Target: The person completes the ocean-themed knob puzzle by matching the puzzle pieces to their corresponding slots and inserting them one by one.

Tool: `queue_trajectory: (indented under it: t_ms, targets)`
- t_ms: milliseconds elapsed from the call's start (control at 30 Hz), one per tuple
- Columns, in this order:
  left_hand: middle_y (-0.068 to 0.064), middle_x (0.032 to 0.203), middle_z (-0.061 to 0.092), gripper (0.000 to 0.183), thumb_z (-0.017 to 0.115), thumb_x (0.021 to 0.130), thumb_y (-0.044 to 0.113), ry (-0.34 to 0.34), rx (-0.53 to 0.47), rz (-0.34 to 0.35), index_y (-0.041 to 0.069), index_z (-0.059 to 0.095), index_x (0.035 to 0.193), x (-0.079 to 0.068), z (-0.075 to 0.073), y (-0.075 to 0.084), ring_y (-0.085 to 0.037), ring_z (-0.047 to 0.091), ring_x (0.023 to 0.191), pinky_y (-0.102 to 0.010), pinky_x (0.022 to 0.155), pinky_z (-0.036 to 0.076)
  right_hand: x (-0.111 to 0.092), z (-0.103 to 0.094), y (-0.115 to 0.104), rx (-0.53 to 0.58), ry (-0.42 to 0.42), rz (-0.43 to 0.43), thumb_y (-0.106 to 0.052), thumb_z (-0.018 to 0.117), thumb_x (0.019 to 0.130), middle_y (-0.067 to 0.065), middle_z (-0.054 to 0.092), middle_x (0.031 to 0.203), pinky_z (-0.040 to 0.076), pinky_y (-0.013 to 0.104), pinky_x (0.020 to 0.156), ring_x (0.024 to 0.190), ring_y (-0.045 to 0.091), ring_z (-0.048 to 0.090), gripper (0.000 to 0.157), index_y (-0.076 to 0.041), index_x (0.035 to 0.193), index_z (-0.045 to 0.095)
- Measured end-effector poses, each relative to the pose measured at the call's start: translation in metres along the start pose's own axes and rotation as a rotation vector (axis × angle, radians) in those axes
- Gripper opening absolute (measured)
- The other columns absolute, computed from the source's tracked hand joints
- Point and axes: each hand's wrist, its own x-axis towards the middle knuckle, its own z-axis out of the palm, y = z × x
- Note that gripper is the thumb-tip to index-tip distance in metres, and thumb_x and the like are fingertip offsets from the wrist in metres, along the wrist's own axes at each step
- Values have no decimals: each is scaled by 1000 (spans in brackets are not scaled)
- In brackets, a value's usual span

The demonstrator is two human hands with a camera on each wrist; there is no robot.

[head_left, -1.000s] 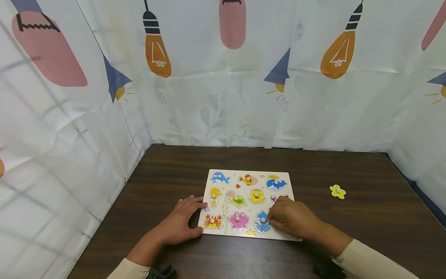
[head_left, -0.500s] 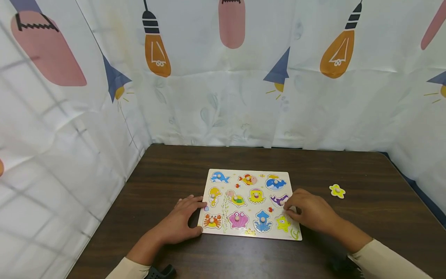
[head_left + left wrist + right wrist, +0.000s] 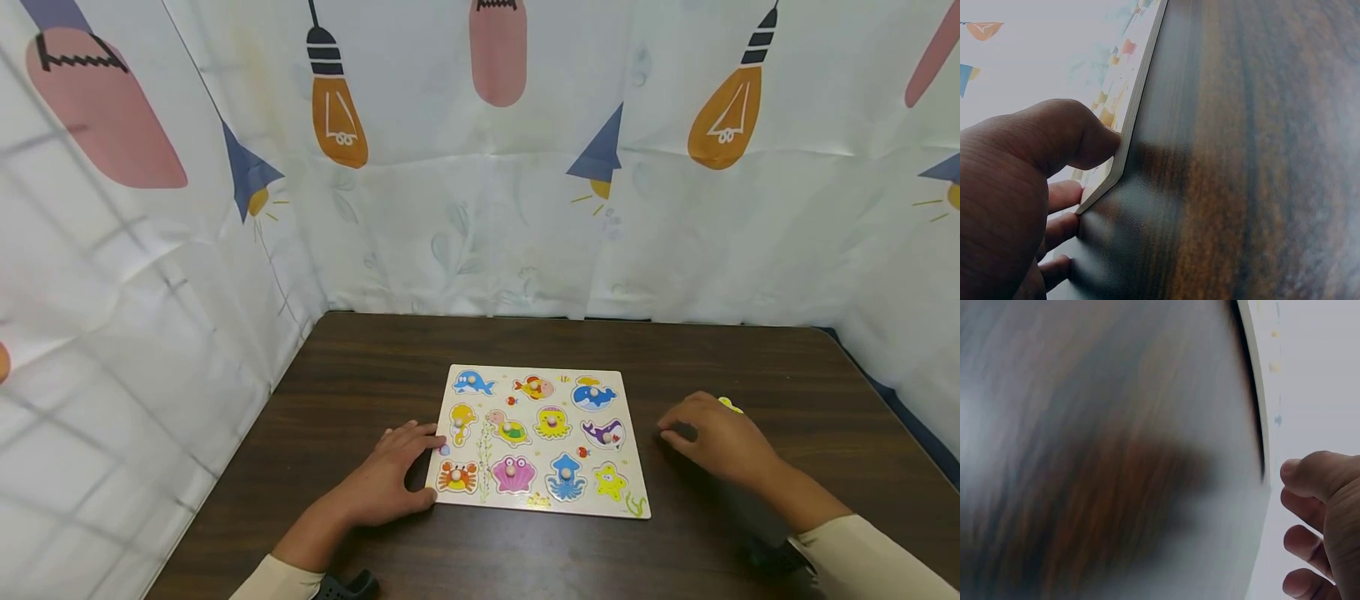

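Note:
A light wooden knob puzzle board (image 3: 536, 502) with sea animals lies on the table. My left hand (image 3: 393, 475) rests at its left side, fingers on the left edge and thumb against the near-left corner; the left wrist view shows the thumb (image 3: 1094, 140) touching the board's edge. Right of the board, my right hand (image 3: 712, 437) hovers with fingers loosely bent and nothing between them. Just behind it is a loose yellow star piece (image 3: 729, 404), mostly hidden by the hand. On the board, the purple whale piece (image 3: 600, 433) sits in its place, and a knobless yellow star shape (image 3: 610, 481) shows.
The dark brown wooden table (image 3: 375, 350) extends round the board. White patterned curtains (image 3: 480, 233) hang behind and at the sides. A dark strap (image 3: 348, 586) shows at the left wrist, below a cream sleeve (image 3: 277, 581).
My right hand has left the board's right side by the purple whale and moved right, now covering most of the loose star. The left hand has stayed still.

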Motion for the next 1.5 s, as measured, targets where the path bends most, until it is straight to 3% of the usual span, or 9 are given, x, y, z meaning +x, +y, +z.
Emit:
queue_trajectory:
  t_ms: [267, 433, 567, 767, 967, 1500]
  targets:
    - [-8, 157, 43, 69, 80, 84, 32, 1, 4, -1, 15, 55, 146, 0, 0, 0, -40, 27, 150, -67, 119, 14, -9, -12, 28, -2, -28, 84, -17, 84, 85, 8, 66, 109, 43, 27, 48, 92, 28, 66, 20, -19, 104, 79]
    - [-8, 157, 43, 68, 79, 84, 31, -1, -2, 3, 15, 55, 146, 0, 0, 0, -40, 27, 150, -68, 119, 14, -12, -17, 42, -7, -20, 98, -14, 82, 86, 12, 65, 110, 44, 30, 50, 96, 33, 64, 19, -16, 105, 79]
    - [-8, 157, 42, 68, 79, 84, 31, -4, -4, -1, 15, 55, 146, 0, 0, 0, -40, 26, 150, -67, 119, 13, -14, -19, 53, 0, -27, 128, -15, 81, 88, 18, 66, 113, 52, 39, 55, 104, 40, 62, 20, -15, 107, 79]
    - [-8, 157, 43, 68, 79, 85, 30, -4, -8, 3, 14, 55, 146, -1, 0, 1, -41, 26, 150, -67, 119, 13, -16, -21, 67, -14, -47, 143, -17, 78, 90, 17, 70, 112, 55, 56, 70, 107, 41, 60, 21, -11, 110, 78]
    - [-8, 156, 43, 67, 79, 85, 30, -4, -6, 6, 15, 55, 146, -1, 0, 0, -40, 27, 150, -67, 119, 13, -16, -22, 76, 0, -74, 172, -17, 80, 89, 16, 72, 109, 52, 63, 77, 108, 44, 59, 19, -8, 106, 78]
    - [-8, 157, 43, 67, 79, 85, 30, -5, -4, -1, 16, 55, 146, 0, 1, -1, -40, 27, 150, -68, 118, 13, -18, -21, 85, 11, -132, 198, -17, 76, 91, 11, 73, 103, 54, 58, 73, 101, 41, 63, 15, -10, 104, 79]
